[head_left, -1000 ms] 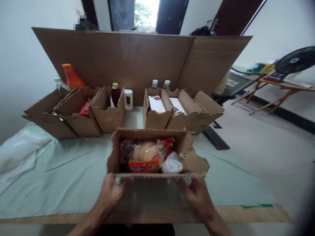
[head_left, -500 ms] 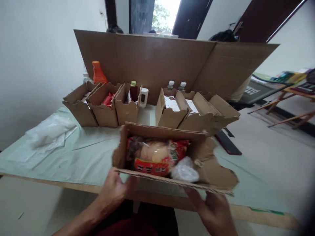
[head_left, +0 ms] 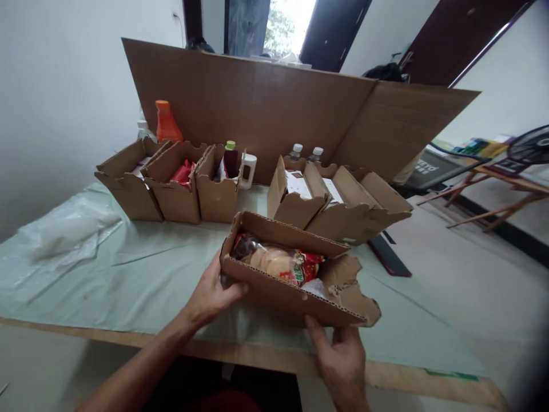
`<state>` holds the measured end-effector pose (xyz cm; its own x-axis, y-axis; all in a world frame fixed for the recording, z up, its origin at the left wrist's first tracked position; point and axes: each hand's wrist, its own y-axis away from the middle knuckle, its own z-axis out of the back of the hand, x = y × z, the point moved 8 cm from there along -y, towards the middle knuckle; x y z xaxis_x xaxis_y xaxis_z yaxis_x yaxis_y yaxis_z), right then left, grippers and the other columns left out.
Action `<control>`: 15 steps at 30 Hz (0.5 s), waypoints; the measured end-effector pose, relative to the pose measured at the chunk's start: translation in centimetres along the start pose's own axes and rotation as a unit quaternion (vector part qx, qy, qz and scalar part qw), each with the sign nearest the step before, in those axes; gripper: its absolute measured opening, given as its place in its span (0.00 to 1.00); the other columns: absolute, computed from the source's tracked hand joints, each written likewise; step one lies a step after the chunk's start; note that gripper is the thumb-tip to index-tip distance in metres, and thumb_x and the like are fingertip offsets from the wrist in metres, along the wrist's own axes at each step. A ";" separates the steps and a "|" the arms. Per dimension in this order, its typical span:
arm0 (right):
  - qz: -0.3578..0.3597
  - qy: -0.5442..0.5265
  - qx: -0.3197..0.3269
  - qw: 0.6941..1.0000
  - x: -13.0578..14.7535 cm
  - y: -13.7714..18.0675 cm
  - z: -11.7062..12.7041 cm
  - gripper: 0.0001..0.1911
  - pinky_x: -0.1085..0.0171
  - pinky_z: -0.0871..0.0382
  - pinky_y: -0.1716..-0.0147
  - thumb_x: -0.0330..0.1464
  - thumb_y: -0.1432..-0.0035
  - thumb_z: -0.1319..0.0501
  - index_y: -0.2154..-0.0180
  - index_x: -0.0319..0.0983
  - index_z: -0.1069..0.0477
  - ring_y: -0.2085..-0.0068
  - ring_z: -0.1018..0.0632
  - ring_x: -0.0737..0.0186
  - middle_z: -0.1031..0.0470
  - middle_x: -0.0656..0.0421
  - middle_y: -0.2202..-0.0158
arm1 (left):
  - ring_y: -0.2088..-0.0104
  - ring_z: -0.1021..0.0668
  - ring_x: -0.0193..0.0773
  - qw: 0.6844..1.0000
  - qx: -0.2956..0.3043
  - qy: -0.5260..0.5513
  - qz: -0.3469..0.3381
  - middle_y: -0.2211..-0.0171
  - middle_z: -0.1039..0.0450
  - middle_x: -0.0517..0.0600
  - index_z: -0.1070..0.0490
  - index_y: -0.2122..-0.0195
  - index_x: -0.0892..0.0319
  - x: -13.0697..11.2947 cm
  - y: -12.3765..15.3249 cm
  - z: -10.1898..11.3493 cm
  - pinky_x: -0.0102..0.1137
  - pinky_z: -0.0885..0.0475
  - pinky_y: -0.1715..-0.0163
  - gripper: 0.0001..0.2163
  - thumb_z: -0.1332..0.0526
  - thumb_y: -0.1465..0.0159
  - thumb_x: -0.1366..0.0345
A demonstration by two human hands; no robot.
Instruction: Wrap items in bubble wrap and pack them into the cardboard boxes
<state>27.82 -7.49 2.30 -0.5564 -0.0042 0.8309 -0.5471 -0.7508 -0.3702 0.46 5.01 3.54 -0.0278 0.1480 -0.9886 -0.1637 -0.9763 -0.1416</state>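
Both of my hands hold an open cardboard box lifted above the table's near edge and tilted down to the right. My left hand grips its left end, thumb on the front wall. My right hand supports it from underneath at the right. Inside the box lie a red packet of round biscuits and a clear plastic bag. The box's right flap is torn and ragged.
The table has a pale green cover. Behind stand two rows of open cardboard boxes, an orange bottle, a white mug, two water bottles and a tall cardboard sheet. Crumpled plastic lies left.
The box has been lifted off the table and tilted down to the right. My right hand went from its front wall to beneath it. The view shifted left.
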 end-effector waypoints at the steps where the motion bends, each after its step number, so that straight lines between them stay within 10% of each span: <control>1: -0.008 -0.018 -0.021 1.000 -0.6 1.1 -0.2 0.28 0.49 0.29 0.44 0.50 0.45 0.32 0.50 0.38 0.25 0.47 0.21 0.45 0.19 0.49 0.51 | 0.43 0.24 0.54 1.000 0.014 0.005 -0.009 0.45 0.23 0.57 0.29 0.44 0.59 -0.1 -1.4 0.0 0.45 0.30 0.40 0.28 0.30 0.47 0.61; 6: 0.000 -0.053 0.063 0.997 -2.3 2.3 -1.9 0.36 0.50 0.31 0.41 0.44 0.42 0.31 0.36 0.40 0.36 0.40 0.25 0.46 0.28 0.46 0.38 | 0.37 0.28 0.55 0.999 -0.005 0.010 -0.032 0.36 0.31 0.62 0.38 0.35 0.61 0.1 -5.7 1.3 0.50 0.36 0.35 0.34 0.33 0.41 0.56; 10: -0.053 -0.074 0.137 0.986 -4.2 -1.1 -1.8 0.45 0.51 0.21 0.52 0.45 0.48 0.28 0.33 0.42 0.40 0.49 0.19 0.46 0.27 0.44 0.38 | 0.30 0.38 0.58 0.998 -0.056 -0.017 0.003 0.28 0.44 0.63 0.46 0.29 0.56 2.6 -2.4 0.6 0.55 0.37 0.34 0.37 0.35 0.37 0.53; 15: -0.047 -0.150 0.267 0.951 -2.8 -3.9 -5.9 0.30 0.48 0.19 0.53 0.41 0.52 0.28 0.48 0.42 0.27 0.51 0.17 0.42 0.19 0.49 0.49 | 0.25 0.48 0.56 1.000 -0.010 -0.012 0.011 0.24 0.57 0.58 0.54 0.26 0.49 4.2 1.3 -2.7 0.56 0.44 0.30 0.37 0.39 0.32 0.49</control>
<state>27.84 -0.67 -1.00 -0.2742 -0.0492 0.9604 -0.1458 -0.9850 -0.0921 2.76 3.98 -0.91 -0.0550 0.1306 -0.9899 -0.1436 -0.9821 -0.1216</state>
